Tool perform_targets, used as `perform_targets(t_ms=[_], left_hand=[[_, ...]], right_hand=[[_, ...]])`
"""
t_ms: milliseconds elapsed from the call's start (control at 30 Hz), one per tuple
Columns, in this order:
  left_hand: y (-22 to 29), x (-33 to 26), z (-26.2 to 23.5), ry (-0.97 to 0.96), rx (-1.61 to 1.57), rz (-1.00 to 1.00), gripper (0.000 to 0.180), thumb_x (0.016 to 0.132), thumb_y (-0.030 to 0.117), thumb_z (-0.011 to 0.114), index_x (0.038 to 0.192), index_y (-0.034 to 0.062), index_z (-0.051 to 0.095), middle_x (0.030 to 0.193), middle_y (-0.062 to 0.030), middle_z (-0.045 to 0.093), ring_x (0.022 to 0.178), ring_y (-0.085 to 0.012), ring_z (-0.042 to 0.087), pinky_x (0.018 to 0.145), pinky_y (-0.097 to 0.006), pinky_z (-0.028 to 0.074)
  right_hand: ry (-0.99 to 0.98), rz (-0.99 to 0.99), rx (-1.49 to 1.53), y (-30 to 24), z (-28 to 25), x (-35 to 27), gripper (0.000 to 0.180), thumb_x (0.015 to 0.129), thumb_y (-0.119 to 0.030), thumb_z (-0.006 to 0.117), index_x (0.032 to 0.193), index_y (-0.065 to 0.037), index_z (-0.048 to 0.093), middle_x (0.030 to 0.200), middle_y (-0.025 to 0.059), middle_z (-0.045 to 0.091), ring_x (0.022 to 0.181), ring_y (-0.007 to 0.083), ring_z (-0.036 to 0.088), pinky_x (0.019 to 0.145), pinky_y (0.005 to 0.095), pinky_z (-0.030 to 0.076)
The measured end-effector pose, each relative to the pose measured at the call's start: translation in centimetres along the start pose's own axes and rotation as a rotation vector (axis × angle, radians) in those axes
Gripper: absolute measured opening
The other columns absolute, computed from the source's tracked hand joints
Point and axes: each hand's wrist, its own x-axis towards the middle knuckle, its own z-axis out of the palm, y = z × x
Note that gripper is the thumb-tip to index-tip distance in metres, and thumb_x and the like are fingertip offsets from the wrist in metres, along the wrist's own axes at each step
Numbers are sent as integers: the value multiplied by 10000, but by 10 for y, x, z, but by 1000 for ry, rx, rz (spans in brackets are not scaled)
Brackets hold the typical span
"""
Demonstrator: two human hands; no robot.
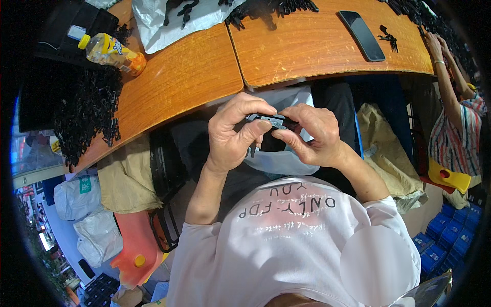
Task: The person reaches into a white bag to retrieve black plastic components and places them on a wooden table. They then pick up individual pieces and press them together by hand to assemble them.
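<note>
Between my two hands, over my lap and just below the table's near edge, is a small black and grey part (276, 123) that looks like a plastic clip or bracket. My left hand (230, 130) pinches its left end between thumb and fingers. On the other end, the thumb and index finger of my right hand (318, 132) are closed. A thin black piece (252, 152) hangs below my left fingers. The fingers cover much of the part, so its exact kind cannot be told. Beneath my hands lies an open whitish plastic bag (279, 162).
Across the wooden table (189, 77) lie a heap of black parts (89, 110), a drink bottle (115, 53), a white sheet or bag (158, 33), a phone (361, 37) and a few loose black pieces (389, 40). At far right, a co-worker's hands (436, 46) reach into more black parts.
</note>
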Motion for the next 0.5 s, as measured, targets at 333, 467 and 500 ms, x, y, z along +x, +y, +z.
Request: perform_targets(t_ms=[333, 467, 500], left_hand=[[0, -6, 3, 214, 163, -356, 208, 906, 102, 681, 1091, 5, 684, 793, -32, 600, 642, -95, 576, 590, -252, 469], [-17, -11, -7, -192, 649, -237, 330, 827, 89, 729, 1145, 18, 678, 1057, -100, 668, 903, -226, 657, 814, -324, 522], [-18, -10, -9, -323, 733, -104, 367, 784, 88, 749, 1136, 11, 682, 1145, -144, 664, 1068, -308, 626, 958, -375, 484]], right_hand=[[-185, 187, 49, 12, -14, 10, 337, 869, -300, 733, 996, 7, 678, 761, 180, 645, 683, 347, 673, 588, 401, 518], [-34, 188, -291, 57, -36, 38, 195, 905, -101, 689, 1065, 7, 666, 808, 155, 658, 708, 267, 659, 637, 354, 517], [81, 130, -293, 74, -37, 49, 175, 904, -53, 658, 1069, 3, 661, 854, 160, 672, 753, 296, 674, 647, 363, 523]])
